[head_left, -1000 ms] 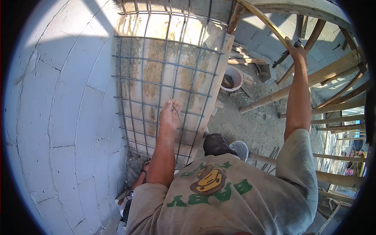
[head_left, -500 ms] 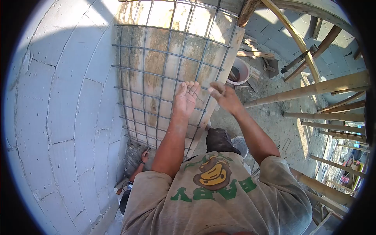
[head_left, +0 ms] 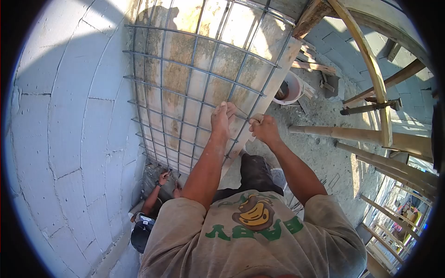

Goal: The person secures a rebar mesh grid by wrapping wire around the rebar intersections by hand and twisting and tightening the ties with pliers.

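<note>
My left hand [head_left: 222, 119] is closed in a pinch above the right side of a steel rebar grid [head_left: 199, 36], palm side partly turned up. My right hand [head_left: 264, 129] is closed just to the right, over the edge of the wooden panel [head_left: 283, 65] beneath the grid. A thin tie wire [head_left: 242, 112] stretches between the fingers of both hands. It passes close to a bar; whether it loops round that bar I cannot tell. The bars cross in squares over the stained panel.
A grey block wall [head_left: 69, 134] rises on the left. Low beside it, another person's hand [head_left: 163, 177] is near the grid's bottom end. On the right are a bucket [head_left: 297, 88], wooden poles [head_left: 333, 133] and a curved timber [head_left: 366, 51] with a metal clamp [head_left: 371, 107].
My right hand has lowered slightly and closed, and my left fingers have curled in. The wire now runs between both hands. The view has shifted a little; the other person's hands show more.
</note>
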Demonstrator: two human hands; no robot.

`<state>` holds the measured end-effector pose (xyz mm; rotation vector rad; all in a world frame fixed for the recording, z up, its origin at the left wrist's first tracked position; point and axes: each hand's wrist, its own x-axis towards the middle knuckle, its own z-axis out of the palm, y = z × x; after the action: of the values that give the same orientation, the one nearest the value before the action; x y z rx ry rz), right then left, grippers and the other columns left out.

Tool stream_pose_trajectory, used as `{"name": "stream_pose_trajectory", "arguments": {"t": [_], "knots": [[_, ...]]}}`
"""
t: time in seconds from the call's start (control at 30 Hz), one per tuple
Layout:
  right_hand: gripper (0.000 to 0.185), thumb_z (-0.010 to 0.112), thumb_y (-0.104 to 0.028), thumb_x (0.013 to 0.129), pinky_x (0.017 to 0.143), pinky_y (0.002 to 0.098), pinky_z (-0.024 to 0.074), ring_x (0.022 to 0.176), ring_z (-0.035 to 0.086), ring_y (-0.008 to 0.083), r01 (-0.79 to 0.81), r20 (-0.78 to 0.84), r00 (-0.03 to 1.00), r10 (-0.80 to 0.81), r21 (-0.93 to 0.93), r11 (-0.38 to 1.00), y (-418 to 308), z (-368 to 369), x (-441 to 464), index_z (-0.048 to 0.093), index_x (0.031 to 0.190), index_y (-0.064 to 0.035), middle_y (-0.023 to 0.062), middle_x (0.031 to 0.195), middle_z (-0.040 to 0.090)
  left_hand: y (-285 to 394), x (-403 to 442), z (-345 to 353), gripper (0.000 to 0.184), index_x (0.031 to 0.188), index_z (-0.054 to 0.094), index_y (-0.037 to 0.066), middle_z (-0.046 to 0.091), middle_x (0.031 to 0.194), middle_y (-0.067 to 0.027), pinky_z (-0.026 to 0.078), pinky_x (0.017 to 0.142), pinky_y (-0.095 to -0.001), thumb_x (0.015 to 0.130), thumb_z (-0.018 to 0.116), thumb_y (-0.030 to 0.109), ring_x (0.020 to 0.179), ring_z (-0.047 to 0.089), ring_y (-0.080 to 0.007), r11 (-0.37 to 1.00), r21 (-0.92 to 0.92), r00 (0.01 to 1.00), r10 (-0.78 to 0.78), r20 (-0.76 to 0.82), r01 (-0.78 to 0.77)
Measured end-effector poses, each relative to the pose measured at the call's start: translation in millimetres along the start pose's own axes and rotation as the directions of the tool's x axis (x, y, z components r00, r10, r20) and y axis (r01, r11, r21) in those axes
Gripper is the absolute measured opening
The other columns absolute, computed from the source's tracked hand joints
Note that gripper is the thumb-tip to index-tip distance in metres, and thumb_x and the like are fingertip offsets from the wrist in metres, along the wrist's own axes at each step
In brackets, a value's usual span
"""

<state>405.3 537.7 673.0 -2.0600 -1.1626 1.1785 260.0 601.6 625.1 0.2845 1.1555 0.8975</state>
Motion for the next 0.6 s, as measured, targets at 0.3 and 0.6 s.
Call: {"name": "stream_pose_trajectory", "arguments": {"t": [0.3, 0.6], "knots": [[0.010, 0.060, -0.011, 0.075, 0.066, 0.0464, 0.0523, 0.069, 0.064, 0.0377, 0.197, 0.009, 0.975, -0.223, -0.502, 0.842, 34, 16, 91, 0.063, 0.075, -0.0017, 0.0202, 0.075, 0.065, -17, 104, -13, 0.030, 0.087, 0.066, 0.000, 0.062, 0.079, -0.0020, 0.044, 0.069, -0.0245, 0.091, 0.058, 0.028, 0.073, 0.055, -0.0098, 0.822, 0.565, 0.967, 0.196, -0.166, -0.070], [0.013, 0.056, -0.008, 0.072, 0.068, 0.0421, 0.0536, 0.074, 0.066, 0.0336, 0.257, 0.068, 0.964, -0.257, -0.479, 0.839, 23, 22, 114, 0.064, 0.081, -0.0019, 0.0181, 0.083, 0.067, 18, 104, 22, 0.021, 0.098, 0.064, 0.002, 0.065, 0.087, -0.0045, 0.047, 0.076, -0.0258, 0.090, 0.059, 0.021, 0.084, 0.061, -0.0149, 0.956, 0.287, 0.997, -0.070, 0.018, 0.062]]}}
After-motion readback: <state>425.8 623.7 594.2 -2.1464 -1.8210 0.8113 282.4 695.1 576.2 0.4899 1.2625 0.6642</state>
